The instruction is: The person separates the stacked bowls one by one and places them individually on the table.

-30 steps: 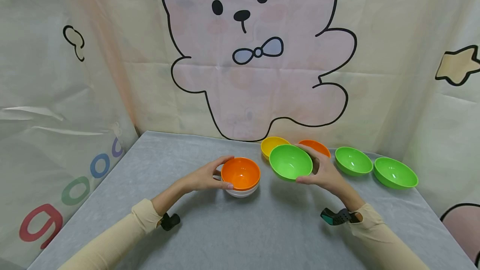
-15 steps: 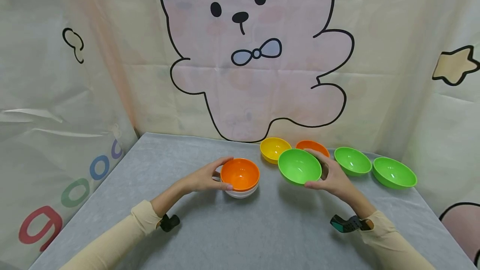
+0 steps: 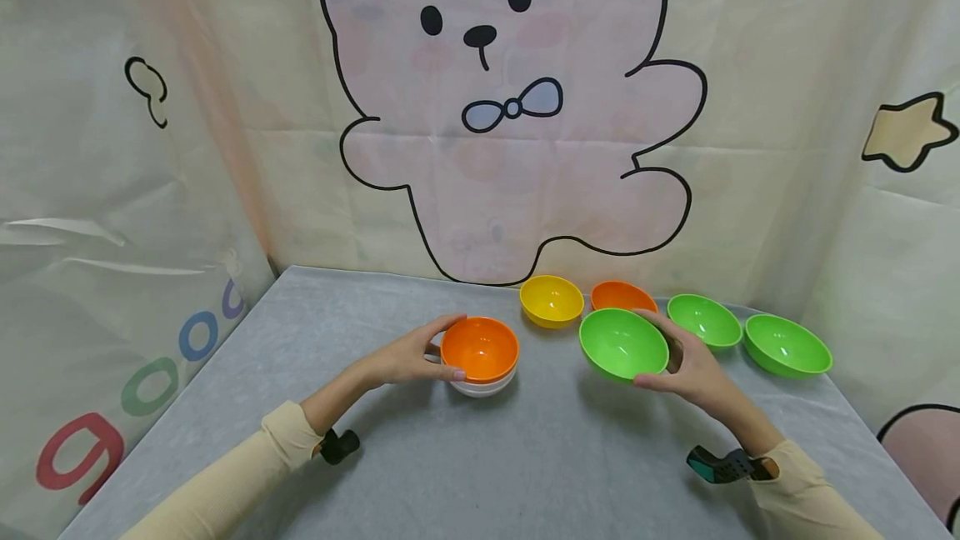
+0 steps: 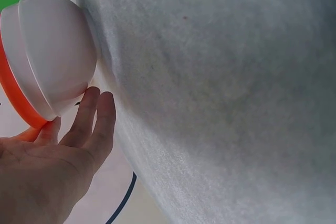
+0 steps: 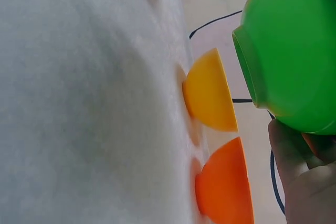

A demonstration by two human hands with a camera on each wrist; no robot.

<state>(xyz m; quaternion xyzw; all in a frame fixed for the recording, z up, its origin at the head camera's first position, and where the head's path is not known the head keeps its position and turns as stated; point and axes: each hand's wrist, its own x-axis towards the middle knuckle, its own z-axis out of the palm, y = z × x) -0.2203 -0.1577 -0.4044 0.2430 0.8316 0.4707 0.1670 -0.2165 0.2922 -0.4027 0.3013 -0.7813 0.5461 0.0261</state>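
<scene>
Green bowl (image 3: 623, 344) is in the right hand (image 3: 693, 365), held off the grey table (image 3: 315, 332) and tilted, mouth facing up and toward the camera. Grip: thumb on the near rim, fingers wrapped round the far wall, grasping the bowl. The right wrist view shows the same bowl (image 5: 289, 51) clear of the cloth, with fingers (image 5: 294, 145) under its rim.

Key relation: the bowl sits to the right of the orange bowl (image 3: 480, 348) and well apart from it, with bare table between. That orange bowl is nested on a white bowl (image 3: 483, 386).

Left hand (image 3: 408, 355) is at the stack, thumb on the orange rim. In the left wrist view its fingers (image 4: 89, 116) lie straight beside the white bowl's (image 4: 52, 56) wall, so it's steadying, not clenched.

Right forearm angles in from lower right, wrist bent back. Left forearm comes from lower left, low over the table.

Behind the held bowl:
- yellow bowl (image 3: 551, 301)
- second orange bowl (image 3: 618, 296)
- two more green bowls (image 3: 703, 321), all standing on the table
</scene>
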